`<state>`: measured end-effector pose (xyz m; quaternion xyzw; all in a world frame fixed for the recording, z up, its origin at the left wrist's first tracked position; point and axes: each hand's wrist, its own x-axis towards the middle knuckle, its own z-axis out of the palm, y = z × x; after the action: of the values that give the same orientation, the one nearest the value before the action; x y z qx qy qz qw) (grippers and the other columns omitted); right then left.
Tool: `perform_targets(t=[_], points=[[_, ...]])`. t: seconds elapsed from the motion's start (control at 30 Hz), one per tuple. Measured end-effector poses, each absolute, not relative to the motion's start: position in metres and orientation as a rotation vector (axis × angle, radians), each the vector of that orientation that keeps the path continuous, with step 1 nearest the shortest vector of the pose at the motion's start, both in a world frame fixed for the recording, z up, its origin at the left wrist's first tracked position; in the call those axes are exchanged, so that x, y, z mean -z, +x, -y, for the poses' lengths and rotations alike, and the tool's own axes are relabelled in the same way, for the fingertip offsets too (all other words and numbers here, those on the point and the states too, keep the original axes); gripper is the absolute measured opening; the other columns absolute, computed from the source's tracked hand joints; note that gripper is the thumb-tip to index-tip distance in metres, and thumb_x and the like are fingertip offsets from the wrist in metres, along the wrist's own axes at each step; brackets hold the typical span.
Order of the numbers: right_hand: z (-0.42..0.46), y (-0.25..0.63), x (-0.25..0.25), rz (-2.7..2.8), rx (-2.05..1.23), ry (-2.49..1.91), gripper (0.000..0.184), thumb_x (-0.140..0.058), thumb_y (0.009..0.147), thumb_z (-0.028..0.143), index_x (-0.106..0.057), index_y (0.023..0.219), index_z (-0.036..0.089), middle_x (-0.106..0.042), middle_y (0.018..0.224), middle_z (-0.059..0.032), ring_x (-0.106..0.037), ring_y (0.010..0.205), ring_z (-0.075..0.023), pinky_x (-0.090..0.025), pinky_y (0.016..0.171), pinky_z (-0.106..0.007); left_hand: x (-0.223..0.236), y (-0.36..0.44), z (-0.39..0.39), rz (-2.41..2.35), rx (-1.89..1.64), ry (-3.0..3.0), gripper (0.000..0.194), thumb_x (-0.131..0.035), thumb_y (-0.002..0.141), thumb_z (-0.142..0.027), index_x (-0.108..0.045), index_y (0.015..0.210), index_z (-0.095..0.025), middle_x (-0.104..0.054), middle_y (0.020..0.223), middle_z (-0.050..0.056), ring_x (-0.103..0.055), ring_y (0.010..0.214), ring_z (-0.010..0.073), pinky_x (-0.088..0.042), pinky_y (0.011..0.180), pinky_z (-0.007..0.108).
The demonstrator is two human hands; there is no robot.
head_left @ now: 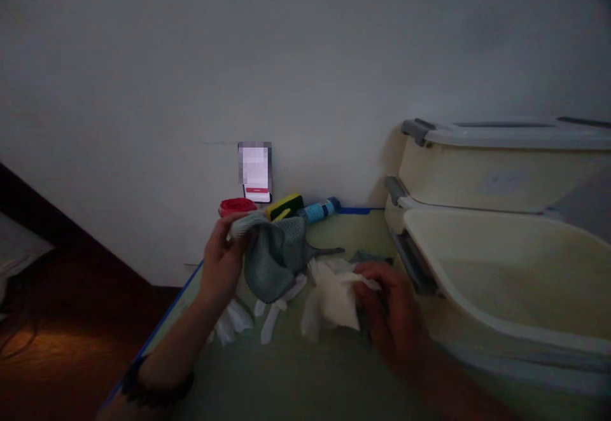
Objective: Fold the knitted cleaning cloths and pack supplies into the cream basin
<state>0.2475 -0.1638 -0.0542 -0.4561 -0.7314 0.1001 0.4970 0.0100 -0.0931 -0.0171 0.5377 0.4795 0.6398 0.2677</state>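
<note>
My left hand [224, 255] is closed on the upper corner of a grey-green cleaning cloth [277, 255], which hangs below the fingers and has a loop at its right side. In my right hand [394, 310], pinched between thumb and fingers, is a crumpled white tissue [337, 294], slightly blurred. White gloves [272, 319] lie on the table under the cloth, their fingers pointing toward me. Part of another dark grey-green item [370, 257] shows behind my right hand, too covered to name.
By the wall are a red roll [237, 206], a yellow-green sponge [285, 207], a blue bottle [319, 210] and a leaning phone [256, 173]. An open white storage bin [477, 319] stands at right, with another bin [477, 173] behind. Blue tape edges the table [267, 383].
</note>
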Motion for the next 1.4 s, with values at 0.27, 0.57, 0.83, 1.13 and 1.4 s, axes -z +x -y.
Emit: perform_targets(t=[0.27,0.57,0.83,1.13,1.4], points=[[0.161,0.239,0.06,2.291,-0.361,-1.211,0.02,-0.051,0.074,0.009,-0.056,0.091,0.018,-0.055,0.118,-0.0095,-0.049,0.111,-0.0233,-0.042,0.094,-0.043,0.047,0.01,0.1,-1.252,-0.557,2.403,0.067,-0.071,0.064,-0.046,-0.052,0.124,-0.024,-0.048,0.128,0.014,-0.046,0.117,0.0329,-0.038,0.096,0.049],[0.172,0.237,0.045,2.38,-0.359,-0.885,0.011,-0.054,0.078,0.02,-0.06,0.087,0.019,-0.062,0.099,-0.006,-0.055,0.094,-0.0185,-0.047,0.085,-0.035,0.022,0.016,0.095,-1.458,-1.353,1.657,0.027,-0.055,0.08,-0.042,-0.061,0.093,-0.019,-0.062,0.079,0.001,-0.056,0.075,0.0186,-0.044,0.067,0.026],[0.161,0.241,0.066,2.157,-0.231,-1.172,0.037,-0.036,0.084,0.007,-0.048,0.118,0.012,-0.058,0.119,-0.0129,-0.051,0.112,-0.0205,-0.044,0.094,-0.043,0.023,0.012,0.09,-1.217,-1.627,1.304,0.028,-0.056,0.078,-0.034,-0.057,0.104,-0.022,-0.06,0.107,0.003,-0.054,0.102,0.0205,-0.044,0.082,0.027],[0.157,0.243,0.065,2.22,-0.074,-1.34,0.024,-0.042,0.078,0.004,-0.056,0.093,0.018,-0.061,0.091,-0.0087,-0.054,0.085,-0.0244,-0.047,0.074,-0.045,0.014,0.024,0.095,-1.197,-1.708,1.261,0.015,-0.055,0.078,-0.033,-0.059,0.081,-0.019,-0.061,0.086,0.004,-0.058,0.083,0.0172,-0.047,0.073,0.026],[0.163,0.244,0.062,1.943,-0.11,-1.071,0.034,-0.039,0.074,0.001,-0.039,0.102,0.021,-0.041,0.103,-0.0088,-0.048,0.094,-0.021,-0.049,0.078,-0.038,0.021,0.01,0.091,-1.232,-1.71,1.602,0.025,-0.06,0.075,-0.024,-0.055,0.099,-0.024,-0.054,0.113,0.005,-0.051,0.109,0.0213,-0.041,0.093,0.035]])
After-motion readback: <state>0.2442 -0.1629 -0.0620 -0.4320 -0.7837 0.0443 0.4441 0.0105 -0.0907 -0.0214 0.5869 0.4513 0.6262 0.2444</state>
